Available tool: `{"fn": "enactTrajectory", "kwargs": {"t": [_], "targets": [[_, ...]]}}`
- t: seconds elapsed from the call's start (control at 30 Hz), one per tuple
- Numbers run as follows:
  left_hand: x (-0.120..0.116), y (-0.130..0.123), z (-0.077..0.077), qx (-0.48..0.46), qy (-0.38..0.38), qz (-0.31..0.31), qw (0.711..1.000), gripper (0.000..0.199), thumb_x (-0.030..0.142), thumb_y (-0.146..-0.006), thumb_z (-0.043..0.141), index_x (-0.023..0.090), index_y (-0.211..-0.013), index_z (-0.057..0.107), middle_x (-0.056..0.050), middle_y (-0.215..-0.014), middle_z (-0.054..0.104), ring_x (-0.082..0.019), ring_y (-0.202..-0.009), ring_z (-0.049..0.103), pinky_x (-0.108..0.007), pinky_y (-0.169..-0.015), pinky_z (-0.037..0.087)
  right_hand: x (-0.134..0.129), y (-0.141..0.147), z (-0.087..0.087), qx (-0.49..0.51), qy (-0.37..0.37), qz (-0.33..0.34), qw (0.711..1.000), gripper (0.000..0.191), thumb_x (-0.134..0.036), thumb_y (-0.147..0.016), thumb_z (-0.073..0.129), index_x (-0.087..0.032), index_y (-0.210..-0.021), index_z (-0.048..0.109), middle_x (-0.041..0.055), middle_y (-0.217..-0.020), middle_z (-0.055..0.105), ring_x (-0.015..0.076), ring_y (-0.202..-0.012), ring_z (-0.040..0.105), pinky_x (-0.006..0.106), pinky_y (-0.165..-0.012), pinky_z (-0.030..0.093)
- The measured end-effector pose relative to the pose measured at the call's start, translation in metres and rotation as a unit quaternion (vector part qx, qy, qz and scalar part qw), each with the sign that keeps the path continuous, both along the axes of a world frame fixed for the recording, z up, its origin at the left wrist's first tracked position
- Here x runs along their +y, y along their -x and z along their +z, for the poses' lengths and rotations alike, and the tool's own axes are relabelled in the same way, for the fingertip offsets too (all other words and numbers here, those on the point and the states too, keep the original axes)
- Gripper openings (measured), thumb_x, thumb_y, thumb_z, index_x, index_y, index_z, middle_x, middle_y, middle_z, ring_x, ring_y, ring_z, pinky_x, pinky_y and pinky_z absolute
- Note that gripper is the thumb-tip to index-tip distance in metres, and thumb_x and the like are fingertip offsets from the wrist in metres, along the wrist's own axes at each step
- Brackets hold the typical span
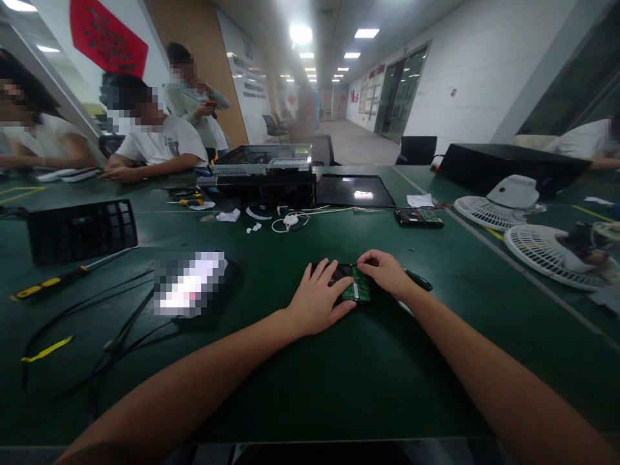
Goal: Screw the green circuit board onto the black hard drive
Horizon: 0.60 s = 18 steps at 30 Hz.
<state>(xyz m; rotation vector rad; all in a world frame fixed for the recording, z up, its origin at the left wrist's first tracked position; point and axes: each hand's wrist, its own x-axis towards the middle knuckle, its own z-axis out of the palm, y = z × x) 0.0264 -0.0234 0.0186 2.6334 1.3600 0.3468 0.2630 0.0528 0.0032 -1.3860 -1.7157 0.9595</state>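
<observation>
Two bare hands meet over a hard drive, which lies on the green tabletop, set in from the near edge and roughly midway between the left and right sides. Its long axis appears to run from side to side. The right hand is at the drive's far right corner, the nearer hand to that corner; the left hand covers the left part, so the drive's body stretches leftward from the right fingertips. The left fingers are spread and rest on top, not closed around it. The right thumb and forefinger come close together at the corner; whether they pinch anything small, I cannot tell.

The drive is flat and roughly rectangular, with a bright green circuit board and a small pale label at its right, and a dark section partly hidden by the left fingers. A dark green handle lies just beyond the right wrist, and another drive sits farther off, toward the tabletop's far edge.
</observation>
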Motion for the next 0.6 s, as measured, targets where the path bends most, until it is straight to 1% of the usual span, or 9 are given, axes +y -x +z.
{"fn": "enactTrajectory", "kwargs": {"t": [0.17, 0.33, 0.4, 0.43, 0.5, 0.53, 0.6], "targets": [[0.001, 0.001, 0.000, -0.002, 0.008, -0.001, 1.000, 0.060, 0.068, -0.104, 0.045, 0.039, -0.156, 0.048, -0.006, -0.176, 0.027, -0.040, -0.163, 0.020, -0.071, -0.128, 0.017, 0.001, 0.000, 0.000, -0.001, -0.001, -0.007, 1.000, 0.012, -0.030, -0.083, 0.071, -0.022, -0.092, 0.072, 0.0021, -0.086, 0.074, 0.0180, -0.076, 0.066, 0.031, -0.068, 0.053], [0.002, 0.000, -0.002, 0.000, 0.002, 0.000, 1.000, 0.060, 0.067, -0.104, 0.046, 0.038, -0.157, 0.048, -0.007, -0.175, 0.029, -0.040, -0.163, 0.020, -0.071, -0.128, 0.017, 0.000, 0.003, -0.002, 0.030, 0.022, -0.006, 0.999, 0.017, -0.028, -0.078, 0.074, -0.022, -0.094, 0.071, 0.0022, -0.085, 0.074, 0.0188, -0.078, 0.067, 0.031, -0.070, 0.053], [0.001, 0.000, -0.002, 0.001, -0.001, -0.001, 1.000, 0.059, 0.067, -0.104, 0.047, 0.038, -0.156, 0.049, -0.008, -0.175, 0.030, -0.040, -0.163, 0.020, -0.071, -0.128, 0.018, -0.002, 0.003, 0.002, 0.044, 0.020, -0.010, 0.999, 0.016, -0.032, -0.081, 0.073, -0.021, -0.093, 0.071, 0.0024, -0.085, 0.073, 0.0186, -0.076, 0.066, 0.031, -0.070, 0.053], [0.001, -0.001, -0.001, 0.002, -0.003, -0.001, 1.000, 0.059, 0.066, -0.104, 0.047, 0.037, -0.155, 0.050, -0.007, -0.174, 0.030, -0.040, -0.163, 0.020, -0.070, -0.128, 0.017, -0.002, 0.001, 0.007, 0.042, 0.008, -0.012, 0.999, 0.017, -0.037, -0.083, 0.072, -0.022, -0.091, 0.070, 0.0027, -0.084, 0.073, 0.0187, -0.076, 0.066, 0.032, -0.070, 0.053], [0.000, 0.000, 0.001, 0.000, -0.003, 0.002, 1.000, 0.061, 0.067, -0.104, 0.047, 0.037, -0.156, 0.049, -0.007, -0.174, 0.031, -0.040, -0.162, 0.021, -0.069, -0.129, 0.018, -0.003, -0.008, 0.020, 0.001, -0.045, -0.027, 0.999, 0.026, -0.048, -0.089, 0.069, -0.022, -0.088, 0.070, 0.0038, -0.083, 0.073, 0.0195, -0.075, 0.065, 0.033, -0.071, 0.052], [0.000, 0.000, 0.002, -0.004, -0.002, 0.005, 1.000, 0.064, 0.068, -0.103, 0.048, 0.036, -0.157, 0.047, -0.008, -0.174, 0.032, -0.040, -0.162, 0.022, -0.069, -0.129, 0.018, -0.003, -0.016, 0.028, -0.051, -0.086, -0.040, 0.994, 0.029, -0.051, -0.091, 0.067, -0.022, -0.086, 0.070, 0.0045, -0.083, 0.073, 0.0203, -0.076, 0.065, 0.033, -0.072, 0.051], [0.001, 0.003, 0.004, -0.021, -0.001, 0.009, 1.000, 0.074, 0.073, -0.099, 0.051, 0.033, -0.160, 0.044, -0.009, -0.171, 0.036, -0.039, -0.160, 0.028, -0.066, -0.129, 0.021, -0.002, -0.037, 0.043, -0.188, -0.155, -0.053, 0.968, 0.031, -0.051, -0.094, 0.063, -0.023, -0.083, 0.072, 0.0064, -0.089, 0.074, 0.0221, -0.083, 0.066, 0.035, -0.078, 0.050]]}}
